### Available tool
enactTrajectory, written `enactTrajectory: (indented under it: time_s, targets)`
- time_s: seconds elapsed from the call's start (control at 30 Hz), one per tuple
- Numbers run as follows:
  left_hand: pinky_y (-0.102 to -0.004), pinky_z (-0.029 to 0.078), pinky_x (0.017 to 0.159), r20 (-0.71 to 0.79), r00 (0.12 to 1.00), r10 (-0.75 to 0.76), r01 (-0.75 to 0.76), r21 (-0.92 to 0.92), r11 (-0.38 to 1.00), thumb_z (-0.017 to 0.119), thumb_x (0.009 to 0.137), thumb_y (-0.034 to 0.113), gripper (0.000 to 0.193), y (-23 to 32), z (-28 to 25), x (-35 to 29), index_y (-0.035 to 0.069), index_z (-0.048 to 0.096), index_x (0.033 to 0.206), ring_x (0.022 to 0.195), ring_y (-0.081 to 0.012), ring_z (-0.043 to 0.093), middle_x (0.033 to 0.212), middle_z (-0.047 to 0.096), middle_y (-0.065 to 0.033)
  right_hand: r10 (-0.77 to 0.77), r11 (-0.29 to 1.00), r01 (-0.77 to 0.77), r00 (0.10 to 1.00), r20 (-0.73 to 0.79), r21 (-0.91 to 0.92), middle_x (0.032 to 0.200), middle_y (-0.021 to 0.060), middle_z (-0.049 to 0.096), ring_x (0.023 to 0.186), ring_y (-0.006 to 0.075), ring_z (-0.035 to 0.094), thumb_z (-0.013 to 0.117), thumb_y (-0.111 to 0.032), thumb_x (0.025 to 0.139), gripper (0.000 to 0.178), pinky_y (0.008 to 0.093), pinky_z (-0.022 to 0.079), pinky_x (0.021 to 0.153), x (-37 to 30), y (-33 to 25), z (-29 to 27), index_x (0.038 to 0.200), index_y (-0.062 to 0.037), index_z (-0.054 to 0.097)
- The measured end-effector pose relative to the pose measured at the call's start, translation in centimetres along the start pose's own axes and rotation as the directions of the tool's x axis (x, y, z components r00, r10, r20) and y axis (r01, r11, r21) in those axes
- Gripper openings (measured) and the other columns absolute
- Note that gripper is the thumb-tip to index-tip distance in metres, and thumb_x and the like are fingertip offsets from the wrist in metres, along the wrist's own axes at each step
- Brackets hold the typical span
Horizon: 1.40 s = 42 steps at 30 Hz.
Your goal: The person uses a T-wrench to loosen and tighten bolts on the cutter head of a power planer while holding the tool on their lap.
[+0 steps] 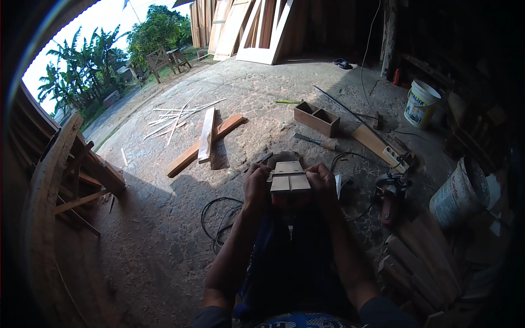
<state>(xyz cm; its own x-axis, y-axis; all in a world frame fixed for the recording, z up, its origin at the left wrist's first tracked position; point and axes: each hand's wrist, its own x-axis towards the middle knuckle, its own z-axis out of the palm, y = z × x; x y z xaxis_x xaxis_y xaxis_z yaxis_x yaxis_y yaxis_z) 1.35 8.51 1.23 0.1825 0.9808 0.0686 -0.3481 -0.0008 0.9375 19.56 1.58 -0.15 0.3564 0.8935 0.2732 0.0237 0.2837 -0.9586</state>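
An electric planer (291,184) is held upside down in front of my body, its flat two-part sole facing up. A gap crosses the sole and a groove runs along its near plate; a bit of red body shows below. My left hand (257,183) is closed on the planer's left side, and a dark slim piece sticks out beyond its fingers. On the opposite side, my right hand (321,180) grips the edge with bent fingers. Shadow hides most of the fingertips. Past the planer, a chisel (314,141) with a wooden handle lies on the floor.
Two crossed boards (206,139) and thin strips (175,116) lie ahead left. A divided wooden box (317,118), handsaw (377,145), power tool (389,198) and buckets (422,104) are to the right. Black cable (219,221) loops beside my left forearm. Timber (418,262) is stacked near right.
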Motion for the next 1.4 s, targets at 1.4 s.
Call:
enactTrajectory:
  time_s: [1.4]
  targets:
    - [-0.0294, 0.041, 0.08, 0.014, 0.987, 0.157, -0.152, 0.345, 0.926, 0.055, 0.08, 0.012, 0.014, -1.5, -0.9, 0.9, 0.002, 0.063, 0.086, 0.084, -0.0164, 0.051, 0.087, 0.058, -0.0049, -0.008, 1.0, 0.008, 1.0, 0.004, 0.026, 0.083, 0.0026, 0.059, 0.082, 0.0093, 0.055, 0.054, -0.013, 0.091, 0.011, 0.0278, 0.047, 0.077, 0.2, 0.0, 0.0, 0.092, -0.0029, 0.059]
